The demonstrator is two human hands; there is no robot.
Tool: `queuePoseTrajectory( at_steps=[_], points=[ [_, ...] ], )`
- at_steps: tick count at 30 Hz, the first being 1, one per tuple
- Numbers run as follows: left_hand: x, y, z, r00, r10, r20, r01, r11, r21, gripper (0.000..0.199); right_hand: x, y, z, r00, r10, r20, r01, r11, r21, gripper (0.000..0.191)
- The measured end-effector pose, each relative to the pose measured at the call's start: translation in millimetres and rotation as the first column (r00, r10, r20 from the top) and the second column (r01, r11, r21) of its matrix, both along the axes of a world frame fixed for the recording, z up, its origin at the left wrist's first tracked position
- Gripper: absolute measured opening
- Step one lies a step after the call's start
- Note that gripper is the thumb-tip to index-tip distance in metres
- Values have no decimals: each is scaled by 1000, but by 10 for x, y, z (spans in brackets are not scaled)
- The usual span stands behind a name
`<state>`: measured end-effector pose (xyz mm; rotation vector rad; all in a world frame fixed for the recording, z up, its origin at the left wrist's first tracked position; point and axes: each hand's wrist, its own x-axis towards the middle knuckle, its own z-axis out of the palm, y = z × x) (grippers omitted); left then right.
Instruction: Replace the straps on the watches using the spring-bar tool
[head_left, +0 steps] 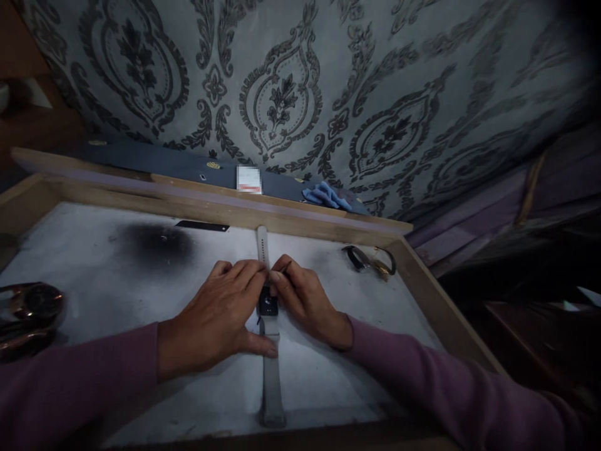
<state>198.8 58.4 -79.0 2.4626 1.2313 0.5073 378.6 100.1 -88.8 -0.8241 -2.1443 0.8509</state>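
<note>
A watch with a light grey strap [271, 382] lies lengthwise on the white surface of a wooden tray [323, 223], its dark case [268, 303] face down or angled so that a small round mark shows. My left hand [220, 313] holds the watch from the left, thumb on the lower strap and fingers at the upper strap joint. At that same joint, my right hand [305, 300] pinches a small thin dark item [284, 267], too small to name. The fingertips of both hands almost meet there and partly hide the joint.
Another watch [42, 302] lies at the far left. Near the back right are a black strap and a gold-coloured piece [382, 268]. A flat black strip [201, 226] rests by the back edge. Beyond the rim are a blue cloth [327, 195] and a small white card [249, 179].
</note>
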Motion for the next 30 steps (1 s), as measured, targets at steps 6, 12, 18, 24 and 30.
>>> queuePoseTrajectory(
  at_steps=[6,12,18,24,30],
  points=[
    [0,3,-9,1000,-4,-3,4,1000,6,71,8,1,2,1000,20,-1,-20,999,44,15],
    [4,2,-1,1000,-1,-9,1,1000,14,69,10,1,6,1000,25,5,-25,998,65,15],
    [3,-3,1,1000,3,9,-3,1000,18,65,16,10,-18,1000,16,7,-16,996,88,16],
    [3,5,8,1000,-1,-17,1,1000,19,65,6,3,10,1000,28,-14,-27,999,43,18],
    [3,7,-6,1000,5,-16,-5,1000,27,63,0,-9,17,1000,10,-3,-10,1000,-11,21]
  ],
)
